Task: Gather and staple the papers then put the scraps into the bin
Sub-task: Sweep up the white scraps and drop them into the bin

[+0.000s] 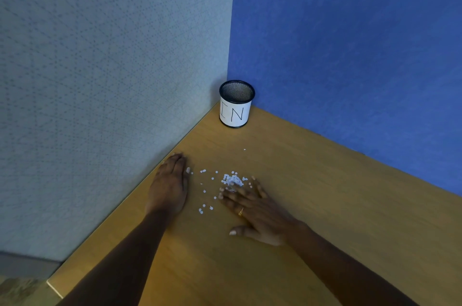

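Scraps (232,180) lie scattered mid-desk, bin (236,104) waiting in the far corner. Left hand (169,185) and right hand (252,208) both flat, open, holding nothing. Best sweep inward, herding stragglers into one heap before scooping.

The bin (236,104) is a small black mesh cup standing upright in the far corner of the desk (325,205), close against both partitions. A white paper label wraps its side, with the hand-drawn letters "IN" showing; its mouth is open and nothing can be made out inside. The scraps (232,180) are tiny white round paper bits lying on the desk nearer than the bin, well apart from it. Most sit in a loose heap; others are strewn to its left toward the desk's left edge, some nearer still, and one lone bit lies toward the bin.
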The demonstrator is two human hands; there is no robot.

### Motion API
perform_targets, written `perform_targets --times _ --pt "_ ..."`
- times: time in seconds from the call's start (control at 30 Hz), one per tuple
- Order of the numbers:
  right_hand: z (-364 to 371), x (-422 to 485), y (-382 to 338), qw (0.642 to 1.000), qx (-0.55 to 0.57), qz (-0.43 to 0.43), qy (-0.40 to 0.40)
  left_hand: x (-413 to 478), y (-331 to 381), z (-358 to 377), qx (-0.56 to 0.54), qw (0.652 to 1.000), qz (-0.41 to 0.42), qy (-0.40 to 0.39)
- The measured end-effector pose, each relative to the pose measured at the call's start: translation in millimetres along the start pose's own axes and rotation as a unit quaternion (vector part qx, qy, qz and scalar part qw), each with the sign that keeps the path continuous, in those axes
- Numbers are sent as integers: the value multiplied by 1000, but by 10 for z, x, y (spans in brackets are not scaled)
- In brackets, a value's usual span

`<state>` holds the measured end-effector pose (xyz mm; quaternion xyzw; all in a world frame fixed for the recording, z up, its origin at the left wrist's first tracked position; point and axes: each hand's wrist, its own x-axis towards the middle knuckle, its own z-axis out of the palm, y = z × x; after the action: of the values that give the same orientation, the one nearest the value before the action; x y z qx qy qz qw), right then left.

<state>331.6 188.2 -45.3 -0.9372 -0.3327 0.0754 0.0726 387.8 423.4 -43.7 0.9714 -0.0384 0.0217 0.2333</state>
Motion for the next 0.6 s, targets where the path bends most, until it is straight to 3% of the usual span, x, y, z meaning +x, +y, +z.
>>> perform_targets --times 0.23,0.3,0.47,0.6 --pt "-103 86 -63 999 -30 28 31 14 -2 35 2 1000 20 9" --pt "-76 119 -222 999 -20 -9 48 17 -21 47 2 1000 22 7" --pt "9 196 -525 996 -13 -91 2 13 -40 54 -15 1000 19 0" --pt "-9 246 -413 999 6 -43 13 16 -37 50 -16 1000 16 -3"
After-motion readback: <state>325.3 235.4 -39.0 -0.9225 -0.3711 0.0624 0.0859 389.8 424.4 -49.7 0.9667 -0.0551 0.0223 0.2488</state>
